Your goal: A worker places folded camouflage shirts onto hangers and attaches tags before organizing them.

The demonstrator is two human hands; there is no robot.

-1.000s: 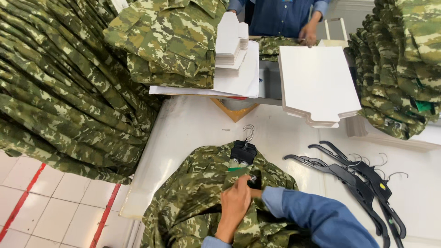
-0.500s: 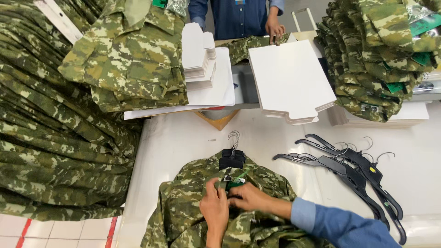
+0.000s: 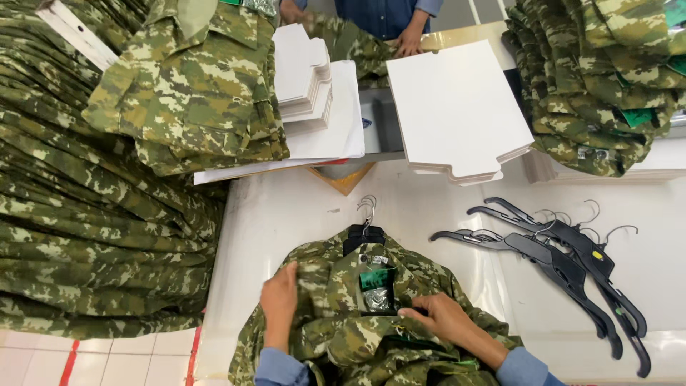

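Camouflage cloth is filling most of the view. A camouflage shirt (image 3: 357,322) on a black hanger (image 3: 363,232) is lying on the white table (image 3: 286,214), right at the near edge, and its lower part is running out of the bottom of the picture.

The left hand (image 3: 280,300) is resting on the shirt's left shoulder with its fingers pressed together and curled over the cloth. The right hand (image 3: 443,319) is lying on the shirt's front near the open collar, fingers spread a little, their tips touching the cloth. Both blue sleeves are getting cut off at the bottom edge.

Bare white table is showing above the shirt and to its left, so open room is lying there. A green tag and something shiny are sitting inside the collar, but they are too small to make out.

To the right, a bunch of empty black hangers (image 3: 564,261) is lying well apart from the shirt. Behind, stacks of white cardboard sheets (image 3: 457,107) are sitting side by side. A big pile of folded camouflage shirts (image 3: 107,214) is crowding the left side, hanging past the table edge. Another pile (image 3: 600,86) is sitting at the far right. At the top, another person's hand (image 3: 409,44) is touching more camouflage cloth, and the rest of that person is getting cut off.
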